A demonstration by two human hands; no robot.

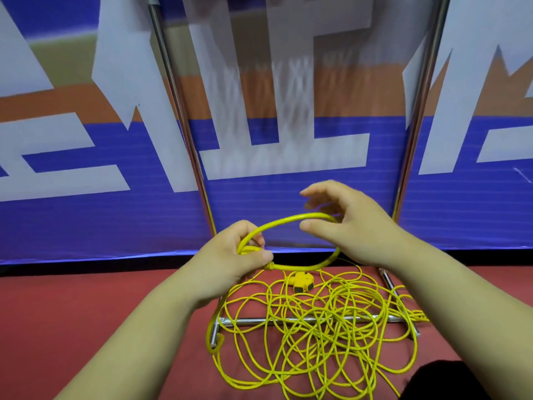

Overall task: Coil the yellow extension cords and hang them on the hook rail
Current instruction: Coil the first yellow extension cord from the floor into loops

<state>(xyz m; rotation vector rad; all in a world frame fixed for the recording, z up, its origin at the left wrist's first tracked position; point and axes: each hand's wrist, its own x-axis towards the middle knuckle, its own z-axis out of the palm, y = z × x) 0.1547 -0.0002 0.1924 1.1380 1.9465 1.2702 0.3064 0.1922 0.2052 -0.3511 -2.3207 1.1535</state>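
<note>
A blue, white and orange banner (86,215) fills the far side, above the red floor (86,313). A metal stand (251,321) rises in front of it, its top out of view, so no hook rail shows. Most of the yellow extension cord (317,345) lies in a loose tangle on the floor around the stand's base bar, with its yellow socket block (302,284) at the far edge of the heap.

Coiling looks barely begun: only one loop (288,219) is raised above the heap. The left hand (239,255) pinches it where the turns meet, fingers curled tight round the cord. The right hand (354,226) shapes the loop's far right side, fingers spread wide and not closed on it.

Next, the right hand likely needs to draw more slack from the tangle and lay a matching turn into the left.
</note>
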